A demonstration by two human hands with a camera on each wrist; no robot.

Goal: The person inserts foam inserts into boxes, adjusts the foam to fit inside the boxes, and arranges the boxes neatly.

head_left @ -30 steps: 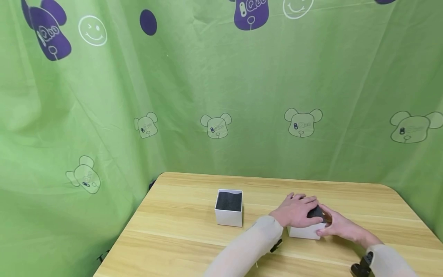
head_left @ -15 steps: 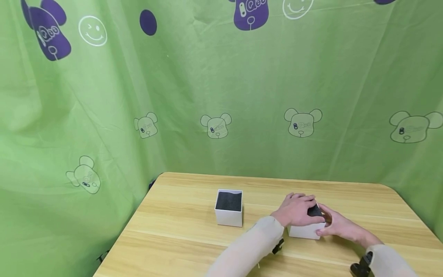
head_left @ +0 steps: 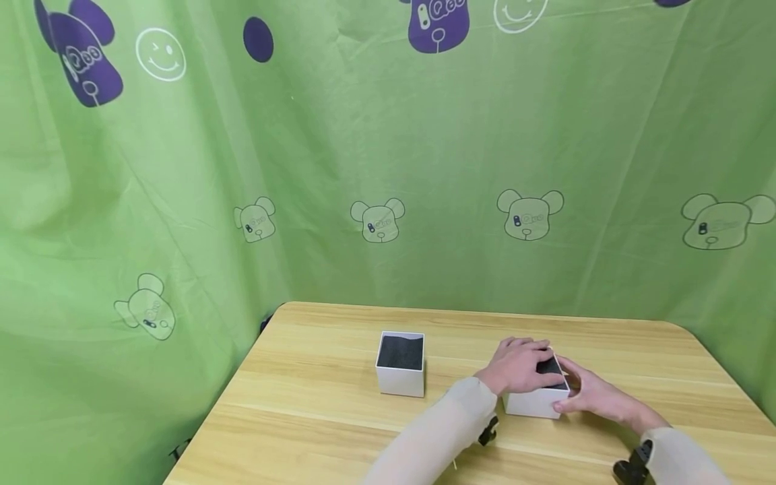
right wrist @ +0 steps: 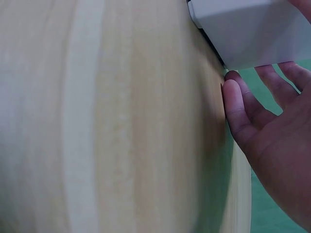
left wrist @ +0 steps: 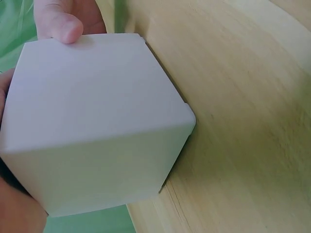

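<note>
White cardboard box with black foam lining point(head_left: 536, 399) sits on the pale wooden bench point(head_left: 315, 397), right of a matching open box point(head_left: 401, 364), steadied as the left hand point(head_left: 518, 367) curls fingers over its top and the right hand point(head_left: 591, 394) braces its side.

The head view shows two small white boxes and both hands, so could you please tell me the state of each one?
Left white box: open-topped, black lining showing, standing alone, untouched.
Right white box: on the table, held between both hands, black top partly covered.
Left hand: resting over the right box's top, fingers curled round it.
Right hand: against the box's right side, fingers fairly straight.
Table: wooden, bearing both boxes.
</note>
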